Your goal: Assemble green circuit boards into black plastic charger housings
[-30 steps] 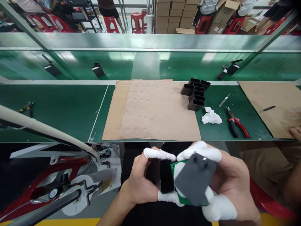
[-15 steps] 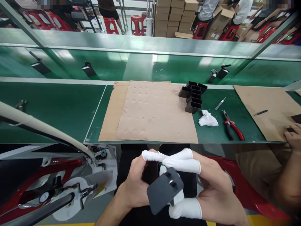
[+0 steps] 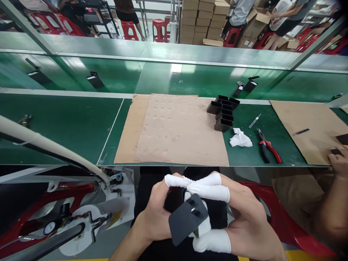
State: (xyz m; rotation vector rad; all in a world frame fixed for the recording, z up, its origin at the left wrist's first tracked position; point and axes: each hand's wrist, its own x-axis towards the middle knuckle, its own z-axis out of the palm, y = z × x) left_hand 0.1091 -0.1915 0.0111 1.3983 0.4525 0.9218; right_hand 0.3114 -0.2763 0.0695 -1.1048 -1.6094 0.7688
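Observation:
Over my lap, below the bench edge, both hands meet around a small assembly. It has a flat black plate (image 3: 187,219) with a small shiny metal piece, and a white block (image 3: 204,225) behind it. My left hand (image 3: 156,214) is closed around a dark, glossy casing (image 3: 174,199), largely hidden by the fingers. White finger cots cover several fingertips. My right hand (image 3: 247,217) pinches the white block between thumb and fingers, its upper fingertips touching my left index finger. The inner side of the assembly is hidden.
On the bench lies a cardboard sheet (image 3: 179,130) with several black rectangular sleeves (image 3: 224,125) on its right. Beside it are crumpled tissue (image 3: 240,138), a blade-like tool (image 3: 255,121) and red-handled pliers (image 3: 268,146). A co-worker's hand (image 3: 339,159) is at right; a pale hose (image 3: 54,148) crosses left.
The held assembly and my right hand have shifted slightly left; my grip looks the same. Black pieces on the green belt behind have moved left.

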